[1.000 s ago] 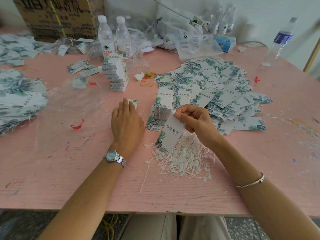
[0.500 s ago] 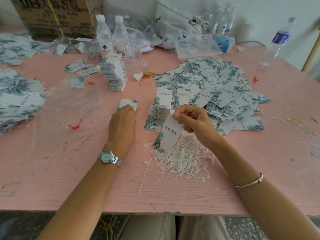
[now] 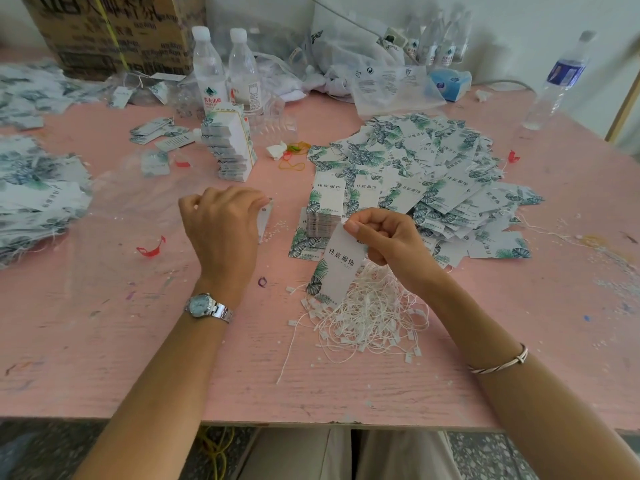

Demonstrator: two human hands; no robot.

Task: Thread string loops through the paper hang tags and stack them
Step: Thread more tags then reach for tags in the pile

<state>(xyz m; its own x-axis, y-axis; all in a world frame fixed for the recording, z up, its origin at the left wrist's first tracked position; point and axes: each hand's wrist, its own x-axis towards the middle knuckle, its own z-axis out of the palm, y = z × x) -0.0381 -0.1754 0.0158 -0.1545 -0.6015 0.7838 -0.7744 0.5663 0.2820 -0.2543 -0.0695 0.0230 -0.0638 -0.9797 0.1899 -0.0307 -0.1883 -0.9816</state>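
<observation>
Where the pink table comes nearest the person, a string pile of tangled white loops lies close to the front edge. All positions below are referenced to it.

The right hand is directly above the far side of the string pile. Thumb and forefinger pinch the top end of one hang tag, and the other fingers are curled into the palm. The hang tag hangs tilted with its printed face toward the camera. Its leafy lower end is at the far-left part of the string pile, but contact cannot be confirmed. A thin bracelet circles the forearm to the right of the string pile.

The left hand is well to the left of the string pile and beyond it, with its back toward the camera. Its curled fingers grip the edge of a second hang tag, which is mostly hidden behind the hand. A wristwatch sits on that wrist, to the left of the string pile.

A neat stack of tags stands just beyond the string pile, printed side up. A loose heap of tags spreads beyond the string pile and to its right, reaching the neat stack.

A banded block of tags stands farther beyond the string pile, to the left. Two water bottles and a cardboard box sit farther off again in that direction. A spread of strung tags lies far to the left of the string pile.
</observation>
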